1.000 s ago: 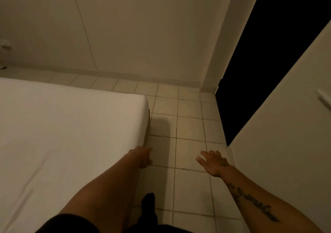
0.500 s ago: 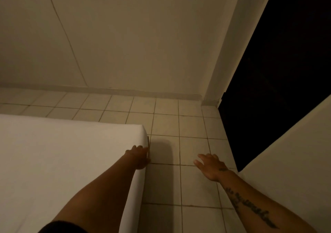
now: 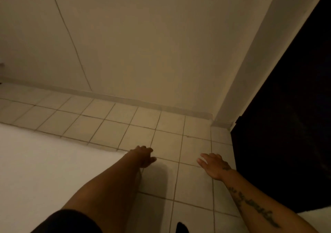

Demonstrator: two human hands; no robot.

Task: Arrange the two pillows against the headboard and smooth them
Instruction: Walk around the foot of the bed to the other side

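No pillow and no headboard are in view. A bed with a plain white sheet point(image 3: 44, 164) fills the lower left. My left hand point(image 3: 144, 156) rests at the bed's far right corner, fingers curled over the sheet's edge there. Whether it grips the fabric is hard to tell in the dim light. My right hand point(image 3: 213, 165) hovers over the tiled floor to the right of the bed, palm down, fingers spread, holding nothing. A tattoo runs along the right forearm.
Beige floor tiles point(image 3: 170, 143) run between the bed and a pale wall point(image 3: 143, 44). A dark open doorway point(image 3: 286, 116) stands at the right, with a pale door frame point(image 3: 250, 71) beside it. A dark foot point(image 3: 181, 228) shows at the bottom edge.
The view has swung left and upward, showing more floor beyond the bed. My left hand stays at the bed's corner; my right hand stays spread above the tiles.
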